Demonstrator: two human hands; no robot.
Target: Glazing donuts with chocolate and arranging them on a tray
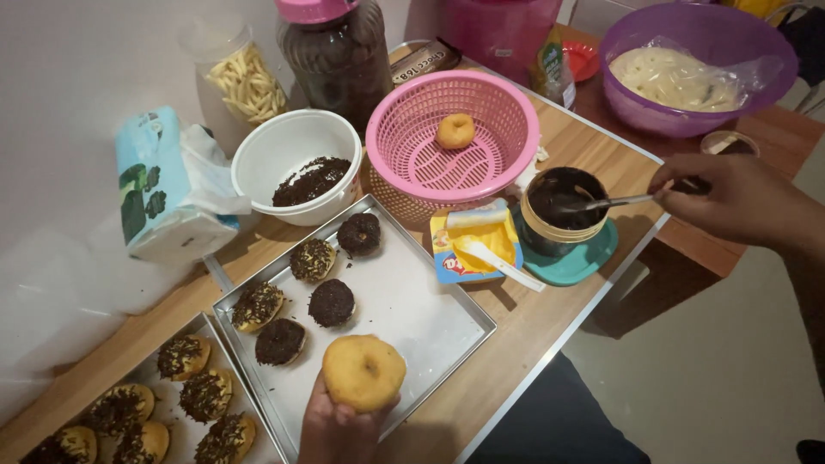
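Wooden table [524, 322]; left hand [337, 430] grips plain donut [363, 371]; right hand [739, 199] holds spoon [614, 203].

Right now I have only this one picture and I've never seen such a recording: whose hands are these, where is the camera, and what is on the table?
There is no machine here: a person works with bare hands, and a camera worn on their head looks down at them. The left hand holds up a plain doughnut over a metal tray that carries five chocolate-topped doughnuts. The right hand holds a spoon dipped into a tub of dark spread. Also on the wooden table: a white bowl of chocolate sprinkles, a pink basket with one plain doughnut, and a second tray of topped doughnuts.
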